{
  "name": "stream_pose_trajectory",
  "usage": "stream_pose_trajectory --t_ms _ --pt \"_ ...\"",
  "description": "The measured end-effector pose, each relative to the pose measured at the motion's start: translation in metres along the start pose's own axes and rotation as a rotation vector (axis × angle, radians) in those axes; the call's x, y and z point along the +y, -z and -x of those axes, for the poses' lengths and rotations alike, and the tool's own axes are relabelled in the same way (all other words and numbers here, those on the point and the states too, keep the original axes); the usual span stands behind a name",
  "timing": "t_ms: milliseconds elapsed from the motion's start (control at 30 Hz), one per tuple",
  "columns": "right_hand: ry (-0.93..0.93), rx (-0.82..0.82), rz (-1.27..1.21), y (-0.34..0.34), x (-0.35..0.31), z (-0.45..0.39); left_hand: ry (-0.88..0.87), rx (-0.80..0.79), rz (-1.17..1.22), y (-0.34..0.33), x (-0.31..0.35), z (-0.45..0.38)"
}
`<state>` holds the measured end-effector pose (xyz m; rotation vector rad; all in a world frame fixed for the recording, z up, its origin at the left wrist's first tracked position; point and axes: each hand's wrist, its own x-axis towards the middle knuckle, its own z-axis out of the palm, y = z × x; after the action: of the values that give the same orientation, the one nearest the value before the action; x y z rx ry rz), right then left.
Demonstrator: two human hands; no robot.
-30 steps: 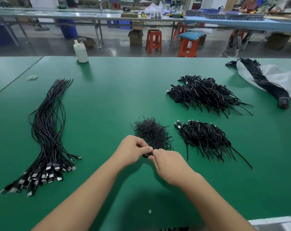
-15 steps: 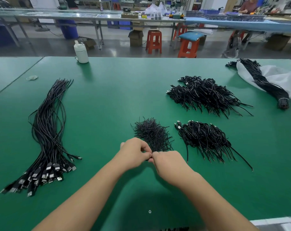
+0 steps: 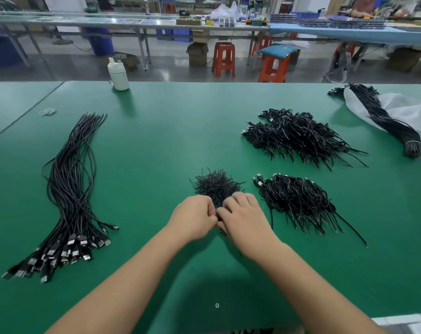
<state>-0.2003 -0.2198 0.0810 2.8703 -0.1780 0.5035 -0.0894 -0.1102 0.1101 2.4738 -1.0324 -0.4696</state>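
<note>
My left hand (image 3: pixel 195 219) and my right hand (image 3: pixel 243 218) meet fingertip to fingertip on the green table (image 3: pixel 156 141). Both have curled fingers and pinch a small black cable piece (image 3: pixel 217 217), which is mostly hidden between them. They sit at the near edge of a small pile of short black wire ties (image 3: pixel 215 184). A heap of short coiled black cables (image 3: pixel 296 201) lies just to the right of my right hand.
A larger heap of coiled cables (image 3: pixel 298 136) lies further back right. Long straight USB cables (image 3: pixel 69 189) stretch along the left. A tied cable bundle (image 3: pixel 387 121) rests on a white bag (image 3: pixel 409 112) at far right. A white bottle (image 3: pixel 118 74) stands at the far edge.
Both hands have shifted slightly forward toward the wire tie pile. My right hand's fingers now reach over its near edge. The black piece shows less between the fingers.
</note>
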Motion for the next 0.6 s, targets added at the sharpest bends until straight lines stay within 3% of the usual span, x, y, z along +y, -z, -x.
stream_pose_trajectory --t_ms 133,333,433,600 --pt "-0.051 0.320 -0.153 -0.001 0.004 0.001 0.097 0.054 0.215 0.005 -0.010 -0.002" --pt "0.045 0.280 -0.422 0.001 0.011 0.003 0.154 -0.240 0.900 0.009 -0.019 0.004" --pt "-0.049 0.223 -0.583 0.006 0.010 0.004 0.077 -0.282 0.871 0.015 -0.025 0.002" --pt "-0.231 0.056 -0.784 0.012 0.003 -0.002 -0.158 -0.141 0.637 0.018 -0.027 0.003"
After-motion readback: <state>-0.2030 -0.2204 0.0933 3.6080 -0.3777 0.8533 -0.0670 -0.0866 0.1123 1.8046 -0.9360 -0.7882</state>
